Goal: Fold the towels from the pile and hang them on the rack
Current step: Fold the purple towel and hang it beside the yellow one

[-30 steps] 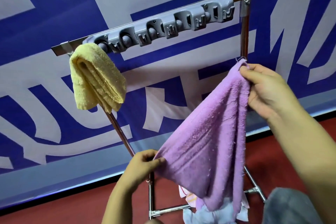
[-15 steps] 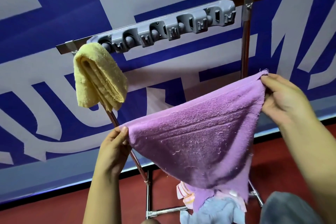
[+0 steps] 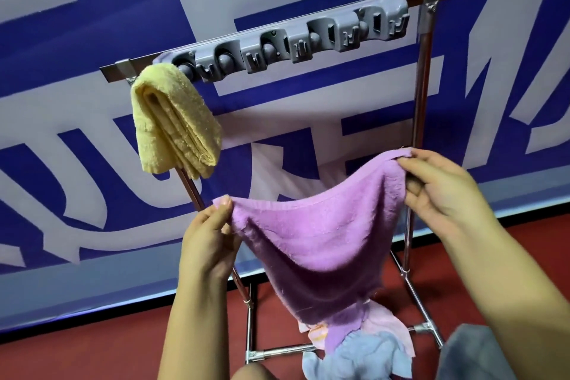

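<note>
A purple towel (image 3: 317, 234) hangs spread between both hands in front of the rack. My left hand (image 3: 208, 244) pinches its left top corner. My right hand (image 3: 441, 188) pinches the right top corner, slightly higher. The top edge sags between them. A folded yellow towel (image 3: 175, 120) hangs on the leftmost holder of the grey hook strip (image 3: 296, 43) on the metal rack (image 3: 421, 95). The pile of towels (image 3: 364, 352), blue and pink, lies on the floor at the rack's foot, partly hidden by the purple towel.
A blue and white banner wall (image 3: 92, 40) stands right behind the rack. The floor (image 3: 92, 348) is red. The rack's base bars (image 3: 277, 352) run low across the front. Grey cloth (image 3: 475, 355) covers my knee at the bottom right.
My hands have come closer together and the towel's top edge now sags. My left hand dropped slightly and moved right; the view shifted a little.
</note>
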Available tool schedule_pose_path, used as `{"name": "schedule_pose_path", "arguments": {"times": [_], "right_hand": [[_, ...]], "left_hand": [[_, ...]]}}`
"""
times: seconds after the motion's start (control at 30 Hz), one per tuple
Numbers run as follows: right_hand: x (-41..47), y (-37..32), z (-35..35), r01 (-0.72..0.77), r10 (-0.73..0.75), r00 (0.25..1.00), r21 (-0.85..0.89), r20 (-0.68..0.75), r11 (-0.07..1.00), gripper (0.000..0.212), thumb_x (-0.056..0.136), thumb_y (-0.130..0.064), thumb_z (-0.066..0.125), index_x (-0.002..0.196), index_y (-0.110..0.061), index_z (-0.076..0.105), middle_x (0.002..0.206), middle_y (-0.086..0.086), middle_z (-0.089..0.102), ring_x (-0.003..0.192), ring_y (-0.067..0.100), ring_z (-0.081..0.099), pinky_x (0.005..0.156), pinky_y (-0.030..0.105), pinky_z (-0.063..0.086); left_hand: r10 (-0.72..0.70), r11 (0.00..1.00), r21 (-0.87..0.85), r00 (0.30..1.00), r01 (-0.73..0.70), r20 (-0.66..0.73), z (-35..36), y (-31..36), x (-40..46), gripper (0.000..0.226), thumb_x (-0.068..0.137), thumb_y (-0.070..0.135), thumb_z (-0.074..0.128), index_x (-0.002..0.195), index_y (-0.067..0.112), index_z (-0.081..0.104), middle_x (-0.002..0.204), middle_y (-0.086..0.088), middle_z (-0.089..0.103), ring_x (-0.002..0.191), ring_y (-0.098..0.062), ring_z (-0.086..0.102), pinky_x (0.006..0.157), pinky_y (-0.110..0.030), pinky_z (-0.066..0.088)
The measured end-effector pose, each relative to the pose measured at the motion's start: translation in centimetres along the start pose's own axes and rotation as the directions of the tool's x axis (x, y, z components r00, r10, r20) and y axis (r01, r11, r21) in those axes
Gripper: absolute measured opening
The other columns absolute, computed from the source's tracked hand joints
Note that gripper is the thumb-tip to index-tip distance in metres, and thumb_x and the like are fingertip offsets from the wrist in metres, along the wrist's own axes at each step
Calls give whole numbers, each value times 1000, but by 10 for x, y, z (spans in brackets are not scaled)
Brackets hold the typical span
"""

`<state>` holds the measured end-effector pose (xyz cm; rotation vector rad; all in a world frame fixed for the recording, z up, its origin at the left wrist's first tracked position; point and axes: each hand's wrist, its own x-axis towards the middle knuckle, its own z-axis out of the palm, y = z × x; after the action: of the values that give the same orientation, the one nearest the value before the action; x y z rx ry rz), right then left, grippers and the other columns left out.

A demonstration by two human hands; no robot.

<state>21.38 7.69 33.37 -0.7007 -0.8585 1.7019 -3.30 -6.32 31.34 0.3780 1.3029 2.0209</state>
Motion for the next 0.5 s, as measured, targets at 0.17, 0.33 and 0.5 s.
{"name": "schedule_pose_path", "arguments": {"times": [0.17,0.33,0.5], "right_hand": [[-17,11,22,35,-20,994,-138,107,990,20,86,4,54,82,-14,63,62,-3,70,59,5,66,56,18,54],[-37,14,43,144,-80,971,-282,225,949,11,81,-5,66,77,-14,65,65,0,71,62,10,65,61,25,56],[-52,15,49,257,-129,941,-414,312,873,5,78,-14,72,80,-14,68,72,9,73,71,23,68,77,46,54]], "left_hand": [[88,978,178,990,-107,114,36,1,-33,4,89,7,62,90,7,58,75,-7,60,66,-16,57,61,-22,53],[183,924,292,957,-245,226,67,6,-65,5,84,7,67,83,11,65,72,-4,65,72,-18,61,73,-32,57],[254,827,424,918,-369,303,81,5,-85,15,82,11,72,73,22,67,71,3,70,71,-11,65,74,-33,58]]}}
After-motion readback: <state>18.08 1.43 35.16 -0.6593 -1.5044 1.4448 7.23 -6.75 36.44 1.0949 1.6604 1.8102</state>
